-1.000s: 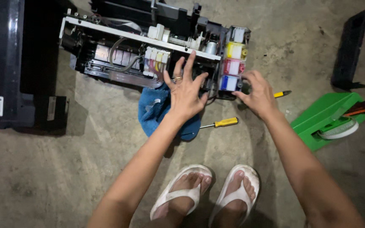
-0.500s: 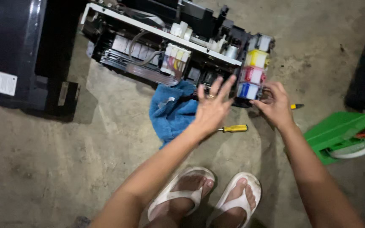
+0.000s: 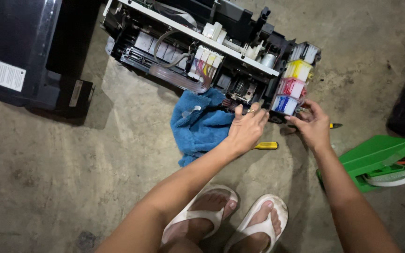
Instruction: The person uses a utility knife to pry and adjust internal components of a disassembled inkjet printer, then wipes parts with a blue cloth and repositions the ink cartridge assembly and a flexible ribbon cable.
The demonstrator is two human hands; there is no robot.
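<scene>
Gripping opened printer at near right corner: left hand fingers curled on frame beside blue cloth; right hand pinching ink tanks edge. Yellow screwdriver on floor between hands.

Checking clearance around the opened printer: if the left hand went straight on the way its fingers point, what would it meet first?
Probably the printer's black frame: the left hand points up at it, fingertips seemingly touching already.
</scene>
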